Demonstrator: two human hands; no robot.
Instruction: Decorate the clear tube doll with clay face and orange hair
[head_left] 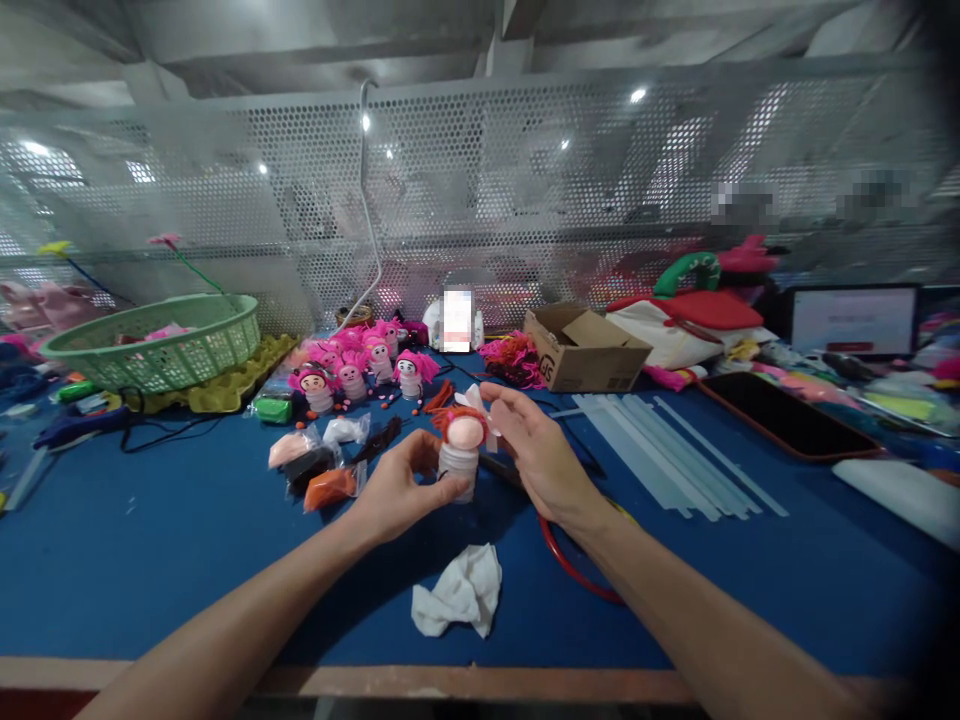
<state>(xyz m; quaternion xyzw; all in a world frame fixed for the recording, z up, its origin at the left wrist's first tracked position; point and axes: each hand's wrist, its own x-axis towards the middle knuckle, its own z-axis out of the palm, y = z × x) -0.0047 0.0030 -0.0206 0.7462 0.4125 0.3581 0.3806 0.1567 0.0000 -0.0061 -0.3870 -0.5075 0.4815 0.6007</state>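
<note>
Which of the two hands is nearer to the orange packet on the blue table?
The left hand: holding the small doll, it is just right of the orange packet. The right hand is farther right, across the doll.

A grey perforated metal screen [465, 170] stands behind the blue table [112, 580], whose front edge, farthest from the screen, is brownish. Above the screen spreads a dim grey ceiling [262, 30] with a beam [521, 18]. Small bright lights [637, 96] show within the screen's outline.
</note>
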